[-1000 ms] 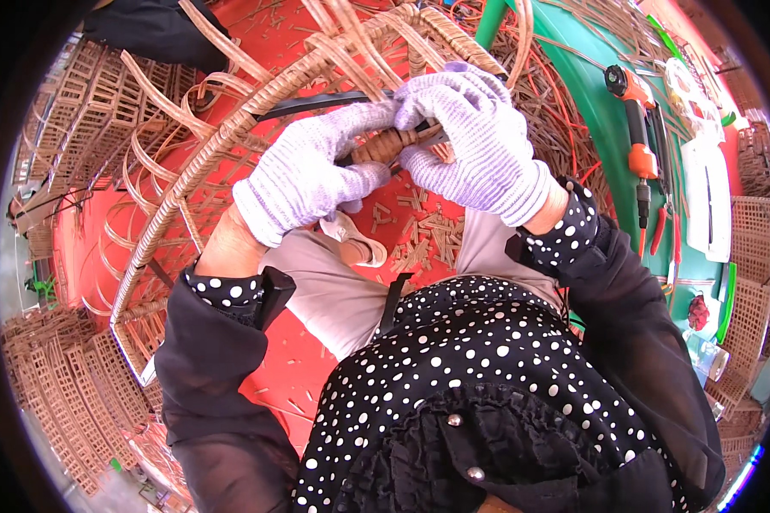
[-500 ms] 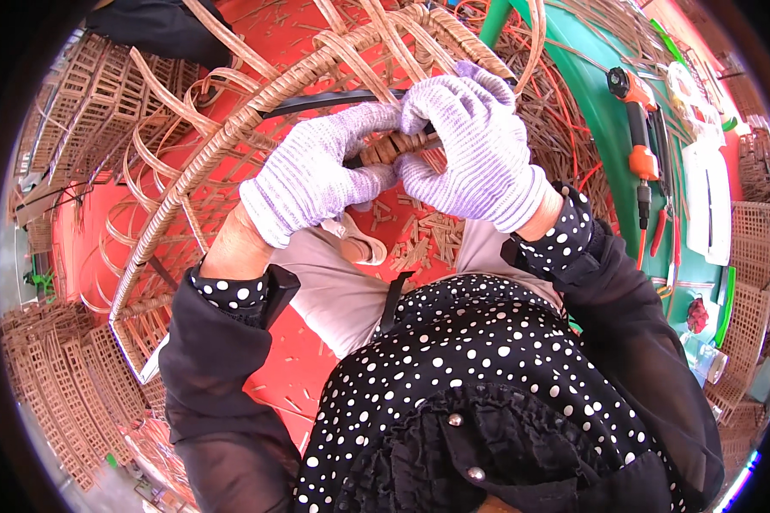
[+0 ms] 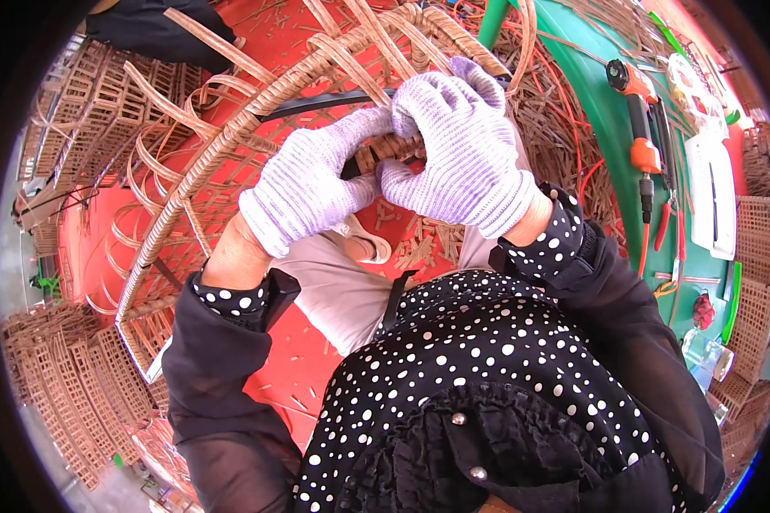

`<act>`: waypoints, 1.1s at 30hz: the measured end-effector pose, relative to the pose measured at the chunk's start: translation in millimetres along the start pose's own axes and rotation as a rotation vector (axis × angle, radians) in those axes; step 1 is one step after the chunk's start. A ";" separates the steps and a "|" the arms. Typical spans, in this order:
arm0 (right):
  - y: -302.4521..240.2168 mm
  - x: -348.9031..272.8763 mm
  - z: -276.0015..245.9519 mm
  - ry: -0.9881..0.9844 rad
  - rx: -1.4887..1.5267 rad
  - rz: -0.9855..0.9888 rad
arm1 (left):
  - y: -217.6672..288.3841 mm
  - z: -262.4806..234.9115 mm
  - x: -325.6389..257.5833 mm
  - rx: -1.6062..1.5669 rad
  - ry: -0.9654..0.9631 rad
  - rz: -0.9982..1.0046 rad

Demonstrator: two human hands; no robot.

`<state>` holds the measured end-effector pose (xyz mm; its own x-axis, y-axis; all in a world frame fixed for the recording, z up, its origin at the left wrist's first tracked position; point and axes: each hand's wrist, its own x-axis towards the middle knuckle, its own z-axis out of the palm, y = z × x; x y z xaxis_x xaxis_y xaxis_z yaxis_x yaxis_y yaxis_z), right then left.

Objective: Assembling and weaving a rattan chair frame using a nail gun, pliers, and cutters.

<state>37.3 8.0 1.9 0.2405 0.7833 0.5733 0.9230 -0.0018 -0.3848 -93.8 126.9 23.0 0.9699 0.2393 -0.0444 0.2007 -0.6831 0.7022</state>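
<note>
Both hands wear pale purple knit gloves and meet over a half-woven wicker frame (image 3: 257, 98) made of brown flat strips. My left hand (image 3: 312, 175) curls its fingers and thumb round a strip-wrapped bar (image 3: 373, 156) of the frame. On the same bar, my right hand (image 3: 458, 145) is closed from the other side, its thumb close to the left fingers. The wrapping strip's end is hidden under the gloves. Long loose strips (image 3: 351, 67) stick out from the frame's rim above the hands. A black bar (image 3: 325, 102) runs behind them.
To the right, a green table (image 3: 592, 85) bears an orange-and-black power screwdriver (image 3: 637, 128), red-handled pliers (image 3: 679, 235), a white plastic tray (image 3: 710, 197) and a clear jar (image 3: 703, 350). Cut strips (image 3: 565, 145) heap beside it. Woven panels (image 3: 68, 393) stack at the left. Scraps litter the red floor (image 3: 274, 376).
My right hand has shifted slightly left, closer to the left hand, covering more of the wrapped bar. The left hand stays nearly in place.
</note>
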 end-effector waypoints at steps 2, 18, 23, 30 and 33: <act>0.6 -1.1 -1.6 0.008 0.023 -0.011 | -2.2 5.4 0.4 0.114 0.117 0.092; -1.2 -2.5 -0.6 -0.005 0.019 0.013 | 3.6 5.3 -5.7 0.030 0.058 0.086; 6.9 -6.1 -3.3 -0.010 0.057 -0.045 | 8.0 -6.5 -5.0 -0.133 -0.123 0.028; 18.2 -13.2 10.8 0.122 0.042 -0.159 | 9.6 -1.1 -4.4 -0.304 -0.056 -0.083; 21.8 -14.6 13.8 0.170 0.016 -0.177 | 11.6 5.3 -5.1 -0.166 0.033 -0.043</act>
<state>49.8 5.1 -24.8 0.1241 0.6547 0.7457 0.9507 0.1367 -0.2783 -95.6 114.0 27.6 0.9553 0.2903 -0.0554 0.2137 -0.5495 0.8077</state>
